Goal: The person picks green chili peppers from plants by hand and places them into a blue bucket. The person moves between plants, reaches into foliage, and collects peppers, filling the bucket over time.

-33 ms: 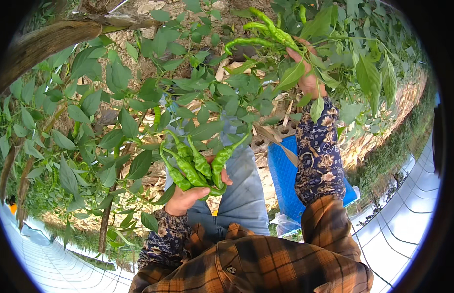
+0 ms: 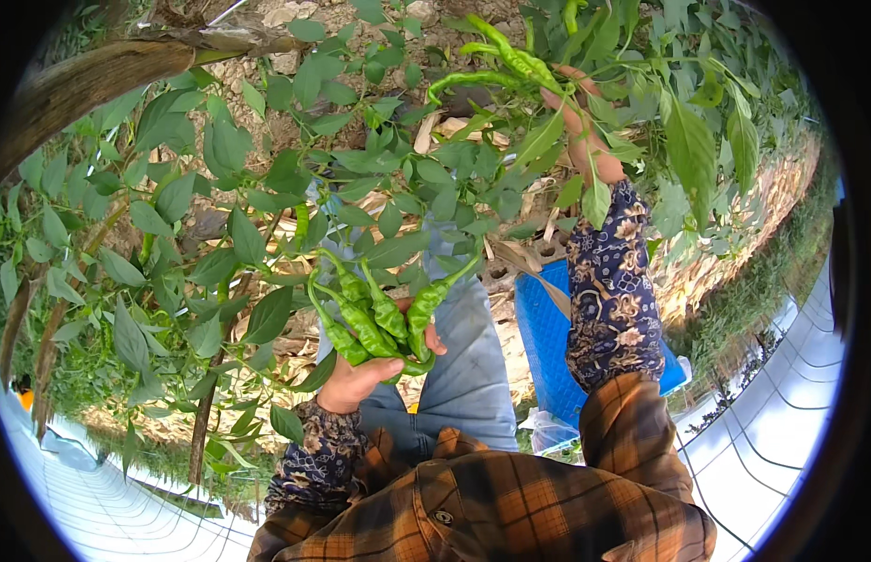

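My left hand (image 2: 357, 382) is closed around a bunch of wrinkled green chili peppers (image 2: 362, 324), held over my thighs with their stems pointing up and away. Farther out on the right, my right hand (image 2: 585, 136) reaches into a pepper plant (image 2: 690, 150). Its fingers are closed at the stem end of several long, light green chili peppers (image 2: 516, 62), which point to the left. Leaves hide part of these fingers, and I cannot tell whether the peppers are still joined to the branch.
A blue crate (image 2: 545, 347) stands beside my right leg, partly behind my forearm. Leafy pepper plants (image 2: 248, 234) crowd the left and middle. A thick brown stalk (image 2: 98, 84) crosses the upper left, and dry straw and soil lie beneath.
My right hand has shifted slightly away from me with the light green peppers, and the leaves around it have swung. My left hand and its peppers have stayed in place.
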